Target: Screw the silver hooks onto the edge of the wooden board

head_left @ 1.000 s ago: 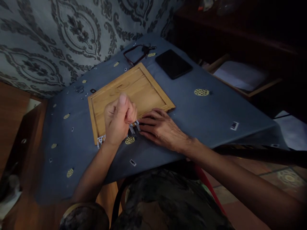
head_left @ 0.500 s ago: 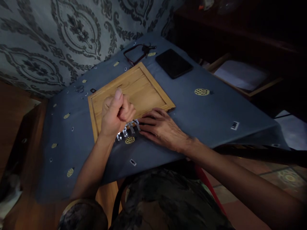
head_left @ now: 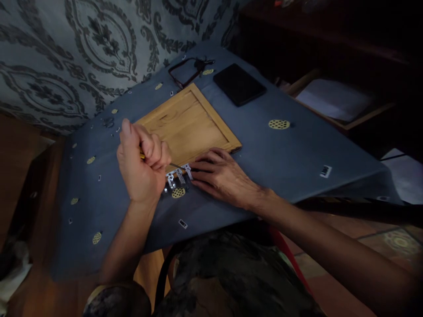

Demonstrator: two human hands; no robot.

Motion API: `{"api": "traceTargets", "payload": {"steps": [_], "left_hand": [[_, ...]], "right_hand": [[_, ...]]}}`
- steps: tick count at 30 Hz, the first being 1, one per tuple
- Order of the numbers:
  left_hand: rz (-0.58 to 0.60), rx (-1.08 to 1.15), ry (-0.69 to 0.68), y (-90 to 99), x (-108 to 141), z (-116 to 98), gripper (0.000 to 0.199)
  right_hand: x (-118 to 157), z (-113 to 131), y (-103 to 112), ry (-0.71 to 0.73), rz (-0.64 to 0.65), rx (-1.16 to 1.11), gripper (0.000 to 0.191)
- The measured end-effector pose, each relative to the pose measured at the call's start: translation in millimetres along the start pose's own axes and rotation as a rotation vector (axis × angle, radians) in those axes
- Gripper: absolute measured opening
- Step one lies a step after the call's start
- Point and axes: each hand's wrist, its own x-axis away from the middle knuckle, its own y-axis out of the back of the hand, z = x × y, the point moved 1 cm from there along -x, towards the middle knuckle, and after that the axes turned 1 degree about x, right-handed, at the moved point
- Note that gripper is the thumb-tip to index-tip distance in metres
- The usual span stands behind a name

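Note:
My left hand is closed around a screwdriver. A bit of its yellow handle shows between the fingers, and its thin shaft points right, toward a metal hook rack. The rack's several silver hooks hang over the near edge of a framed wooden panel. My right hand lies on that edge with fingers stretched out, its fingertips beside the rack's right end. The screwdriver's tip is close to these fingertips; whether it sits in a screw is too small to tell.
The panel lies on a blue pineapple-print tablecloth. Behind it are eyeglasses and a black tablet-like slab. Scissors lie at the far left, near the patterned wall covering. Papers lie in an open drawer on the right.
My left hand has shifted left and turned, bringing the screwdriver's shaft and yellow handle into sight. My right hand has stayed in place at the panel's edge.

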Motion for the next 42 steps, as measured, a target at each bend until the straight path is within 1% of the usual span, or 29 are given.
{"api": "traceTargets", "payload": {"steps": [6, 12, 15, 20, 22, 28, 32, 37, 42], "left_hand": [[-0.026, -0.002, -0.021, 0.9, 2, 14, 0.060], [-0.037, 0.001, -0.043, 1.5, 4, 19, 0.059], [-0.019, 0.004, -0.060, 1.1, 4, 21, 0.059], [0.052, -0.007, -0.107, 0.9, 5, 23, 0.060], [0.081, -0.030, -0.104, 0.5, 6, 22, 0.058], [0.126, -0.041, -0.059, 0.7, 8, 20, 0.046], [0.220, -0.015, -0.062, 3.8, 3, 23, 0.037], [0.339, 0.011, -0.008, 4.7, -2, 24, 0.027], [0.381, 0.019, 0.067, 5.1, -5, 21, 0.025]], "right_hand": [[0, 0, -1, -0.003, 0.013, -0.013, 0.026], [0, 0, -1, 0.005, 0.006, -0.008, 0.026], [0, 0, -1, 0.008, 0.003, 0.000, 0.026], [0, 0, -1, -0.006, 0.013, -0.003, 0.025], [1, 0, -2, -0.016, 0.022, -0.004, 0.024], [0, 0, -2, -0.018, 0.028, -0.014, 0.025], [-1, 0, -1, -0.015, 0.022, 0.000, 0.025], [-1, 0, 1, -0.012, 0.031, 0.001, 0.025], [-1, 1, 2, -0.018, 0.028, -0.012, 0.024]]}}
